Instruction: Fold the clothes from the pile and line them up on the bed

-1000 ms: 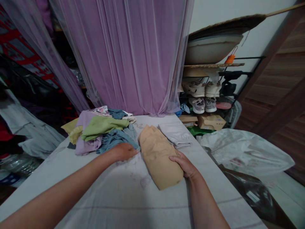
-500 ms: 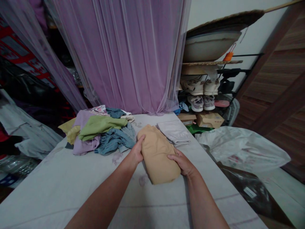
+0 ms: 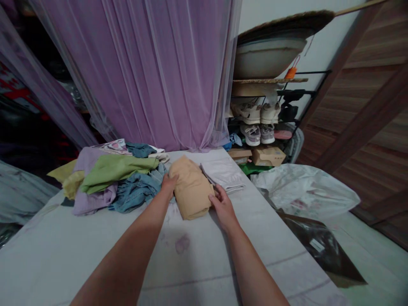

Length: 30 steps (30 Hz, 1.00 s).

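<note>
A folded tan garment point(image 3: 193, 193) lies on the pale bed sheet point(image 3: 191, 272), just left of a folded pale grey-lilac cloth point(image 3: 225, 172). My left hand point(image 3: 168, 186) grips its left edge, the fingers partly hidden at the cloth. At its right edge, my right hand point(image 3: 223, 206) has the thumb on the fabric and the fingers curled at the side. Left of my left hand is a loose heap of clothes: a green garment point(image 3: 119, 168), a blue denim piece point(image 3: 137, 193), a lilac garment point(image 3: 92, 202) and a yellow one point(image 3: 73, 185).
A purple curtain point(image 3: 159, 76) hangs behind the bed. To the right, a rack holds several shoes point(image 3: 251, 134) and a large basin point(image 3: 270, 57), with cardboard boxes point(image 3: 267, 156) below. A white plastic bag point(image 3: 306, 191) and a dark plastic-wrapped item point(image 3: 318, 242) are beside the bed.
The tan garment now looks more compact, its near edge folded up and farther from me. Both hands moved with it toward the far side. The view has shifted slightly.
</note>
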### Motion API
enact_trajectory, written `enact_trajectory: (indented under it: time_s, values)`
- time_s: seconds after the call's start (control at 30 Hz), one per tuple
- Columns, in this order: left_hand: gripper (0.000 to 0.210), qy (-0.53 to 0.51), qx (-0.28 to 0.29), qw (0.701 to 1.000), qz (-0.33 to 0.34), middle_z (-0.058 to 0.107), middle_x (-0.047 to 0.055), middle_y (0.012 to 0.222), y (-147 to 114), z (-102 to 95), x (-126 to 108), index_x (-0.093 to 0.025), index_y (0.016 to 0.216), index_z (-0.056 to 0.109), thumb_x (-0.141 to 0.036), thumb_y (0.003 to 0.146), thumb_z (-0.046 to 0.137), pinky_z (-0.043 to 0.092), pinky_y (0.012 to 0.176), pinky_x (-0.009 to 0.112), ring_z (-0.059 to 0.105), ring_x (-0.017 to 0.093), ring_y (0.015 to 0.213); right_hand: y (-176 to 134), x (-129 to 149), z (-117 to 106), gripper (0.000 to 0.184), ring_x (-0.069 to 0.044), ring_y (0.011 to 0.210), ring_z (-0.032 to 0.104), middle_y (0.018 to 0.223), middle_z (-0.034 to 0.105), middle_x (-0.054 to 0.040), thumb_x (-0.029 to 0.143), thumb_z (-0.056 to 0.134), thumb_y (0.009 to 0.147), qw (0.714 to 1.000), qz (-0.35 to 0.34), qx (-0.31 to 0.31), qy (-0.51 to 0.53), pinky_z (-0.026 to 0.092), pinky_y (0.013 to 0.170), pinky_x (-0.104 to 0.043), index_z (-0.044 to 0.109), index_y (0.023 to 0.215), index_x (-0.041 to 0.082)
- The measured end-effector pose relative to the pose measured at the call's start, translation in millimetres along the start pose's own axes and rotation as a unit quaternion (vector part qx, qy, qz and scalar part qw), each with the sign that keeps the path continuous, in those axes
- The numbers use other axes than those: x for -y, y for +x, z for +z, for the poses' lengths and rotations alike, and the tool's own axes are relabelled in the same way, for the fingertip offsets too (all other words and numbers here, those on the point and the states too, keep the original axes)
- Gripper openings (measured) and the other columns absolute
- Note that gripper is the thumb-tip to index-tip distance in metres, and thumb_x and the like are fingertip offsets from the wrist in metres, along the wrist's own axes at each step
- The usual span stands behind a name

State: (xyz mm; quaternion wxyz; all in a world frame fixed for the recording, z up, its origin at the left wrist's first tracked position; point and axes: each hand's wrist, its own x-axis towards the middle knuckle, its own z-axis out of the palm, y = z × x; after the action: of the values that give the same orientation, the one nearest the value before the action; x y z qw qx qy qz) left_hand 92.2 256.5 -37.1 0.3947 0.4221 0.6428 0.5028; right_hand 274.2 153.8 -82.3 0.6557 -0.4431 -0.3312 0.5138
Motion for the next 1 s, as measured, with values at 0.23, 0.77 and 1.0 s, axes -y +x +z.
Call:
enact_trajectory:
  time_s: [0.23, 0.77, 1.0]
  values:
    - [0.063, 0.29, -0.015, 0.94, 0.178, 0.038, 0.018, 0.153, -28, 0.1, 10, -0.014, 0.138, 0.046, -0.033, 0.08, 0.062, 0.029, 0.116, 0.043, 0.032, 0.03, 0.143, 2, -17, -2, 0.057, -0.022, 0.103, 0.064, 0.114, 0.07, -0.0053, 0.034, 0.064, 0.07, 0.981, -0.1, -0.035, -0.165, 0.049, 0.093, -0.036, 0.058, 0.126, 0.022]
    - [0.042, 0.497, 0.139, 0.792, 0.327, 0.058, 0.01, 0.136, -51, 7.7, -8, -0.021, 0.123, 0.062, -0.041, 0.095, 0.037, 0.033, 0.112, 0.04, 0.05, 0.024, 0.128, -3, 0, -6, 0.042, -0.015, 0.057, 0.058, 0.075, 0.07, -0.0008, 0.043, 0.056, 0.074, 0.946, -0.096, -0.05, -0.304, 0.047, 0.054, -0.026, 0.069, 0.106, 0.02]
    - [0.074, 0.547, 0.122, 0.789, 0.252, 0.022, 0.013, 0.161, -17, 25.5, -5, -0.016, 0.152, 0.028, -0.06, 0.093, 0.031, 0.017, 0.118, 0.052, 0.018, 0.031, 0.148, -9, 12, -8, 0.034, -0.019, 0.067, 0.059, 0.071, 0.069, -0.0041, 0.046, 0.048, 0.081, 0.894, -0.196, -0.166, -0.368, 0.044, 0.063, -0.027, 0.069, 0.078, 0.02]
